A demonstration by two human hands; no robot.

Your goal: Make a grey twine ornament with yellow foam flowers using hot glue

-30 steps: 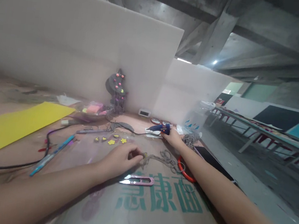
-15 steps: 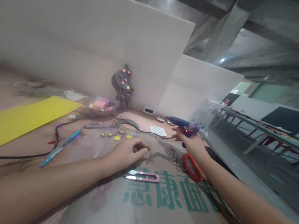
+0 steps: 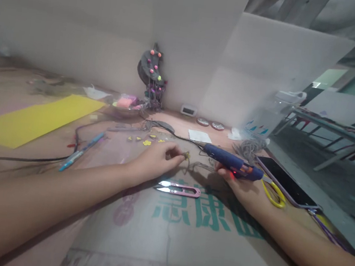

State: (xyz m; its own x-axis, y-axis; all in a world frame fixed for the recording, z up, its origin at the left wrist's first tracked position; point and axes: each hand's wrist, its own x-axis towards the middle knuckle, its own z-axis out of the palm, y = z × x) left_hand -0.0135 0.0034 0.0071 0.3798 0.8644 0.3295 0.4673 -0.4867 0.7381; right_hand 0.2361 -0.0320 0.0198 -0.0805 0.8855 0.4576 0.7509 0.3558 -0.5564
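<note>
I have the left hand (image 3: 156, 161) at mid-frame, thumb and forefinger pinched on a small yellowish piece (image 3: 187, 156) with a thin grey strand hanging from it. Right of centre, the right hand (image 3: 242, 189) is wrapped around the grip of a blue glue gun (image 3: 226, 157); I can see its red light glowing. The nozzle points left, near the pinched piece but apart from it, and a black cord (image 3: 178, 137) trails off leftward across the bench (image 3: 50, 244).

Just below the left hand I see pink thread snips (image 3: 186, 190) lying flat on cardboard (image 3: 138, 240) with green lettering. Yellow flower shapes (image 3: 147, 143) sit behind that hand. Over at the left of the frame lie a blue pen (image 3: 82, 151) and a yellow sheet (image 3: 36, 120); at the right, beyond the right hand, I make out a phone (image 3: 288, 181) and a yellow loop handle (image 3: 273, 193).
</note>
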